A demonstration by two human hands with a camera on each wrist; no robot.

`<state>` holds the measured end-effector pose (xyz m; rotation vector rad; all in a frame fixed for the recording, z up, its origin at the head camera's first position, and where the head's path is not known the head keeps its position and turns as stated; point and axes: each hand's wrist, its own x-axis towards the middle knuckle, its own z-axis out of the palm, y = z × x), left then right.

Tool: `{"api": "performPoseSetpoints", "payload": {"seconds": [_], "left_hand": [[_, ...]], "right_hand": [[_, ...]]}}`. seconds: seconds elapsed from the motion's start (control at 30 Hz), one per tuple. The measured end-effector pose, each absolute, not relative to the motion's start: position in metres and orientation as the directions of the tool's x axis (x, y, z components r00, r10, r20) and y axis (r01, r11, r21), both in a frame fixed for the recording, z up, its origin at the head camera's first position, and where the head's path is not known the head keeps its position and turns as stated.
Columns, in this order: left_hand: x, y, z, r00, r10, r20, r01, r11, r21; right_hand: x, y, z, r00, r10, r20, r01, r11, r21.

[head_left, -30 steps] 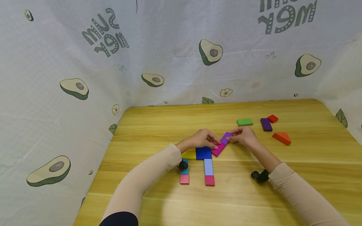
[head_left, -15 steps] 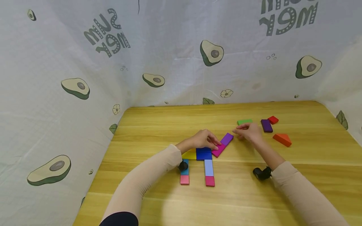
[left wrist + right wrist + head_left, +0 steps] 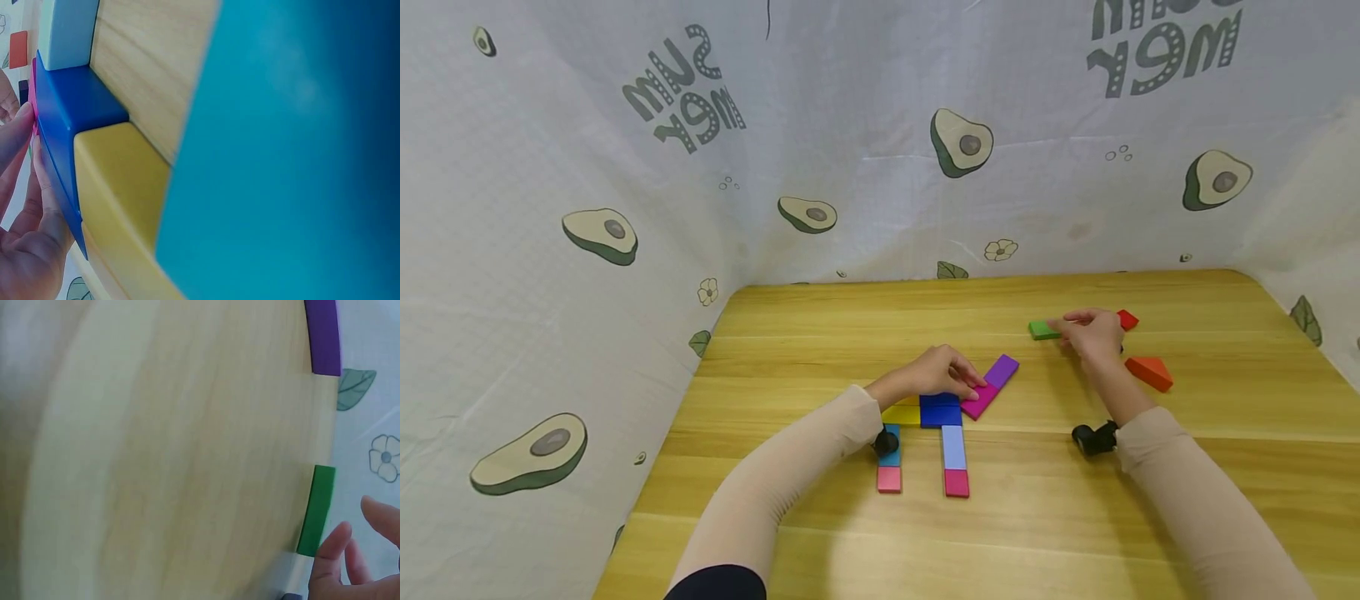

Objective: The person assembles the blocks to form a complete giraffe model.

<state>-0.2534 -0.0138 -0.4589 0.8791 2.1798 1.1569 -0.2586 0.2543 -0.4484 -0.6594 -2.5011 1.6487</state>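
Observation:
My left hand (image 3: 942, 372) rests its fingertips on a magenta block (image 3: 980, 402), seen at its edge in the left wrist view. A purple block (image 3: 1002, 371) adjoins its far end, forming a slanted strip. Beside it lie blue blocks (image 3: 940, 411) and yellow blocks (image 3: 902, 412), partly hidden by the hand. Two columns extend nearer: a light blue block (image 3: 953, 448) with a crimson one (image 3: 957, 483), and a teal block (image 3: 890, 454) with a pink one (image 3: 889, 479). My right hand (image 3: 1093, 337) is at the right end of a green block (image 3: 1043, 330), thumb and finger spread apart.
Right of the right hand lie a red block (image 3: 1127, 320) and an orange triangular block (image 3: 1150, 372). A dark purple block (image 3: 324, 337) is mostly hidden by that hand in the head view. A printed curtain (image 3: 865, 167) borders the wooden table (image 3: 820, 325).
My right hand let go of the purple block and moved right and away to the green block. The left hand stays on the magenta block.

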Motion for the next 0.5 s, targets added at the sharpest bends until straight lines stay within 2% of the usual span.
{"api": "performPoseSetpoints", "payload": {"seconds": [0.13, 0.4, 0.5], "left_hand": [[-0.252, -0.014, -0.455, -0.647, 0.748, -0.151, 0.284, 0.42, 0.862], [-0.236, -0.016, -0.422, -0.651, 0.74, -0.167, 0.281, 0.439, 0.853], [-0.238, -0.015, -0.427, -0.652, 0.739, -0.168, 0.278, 0.44, 0.854]], "right_hand": [[-0.262, 0.255, -0.452, -0.898, 0.402, -0.181, 0.333, 0.347, -0.877], [-0.268, 0.256, -0.458, -0.908, 0.373, -0.19, 0.337, 0.382, -0.861], [-0.27, 0.256, -0.459, -0.913, 0.36, -0.193, 0.336, 0.394, -0.855]]}}
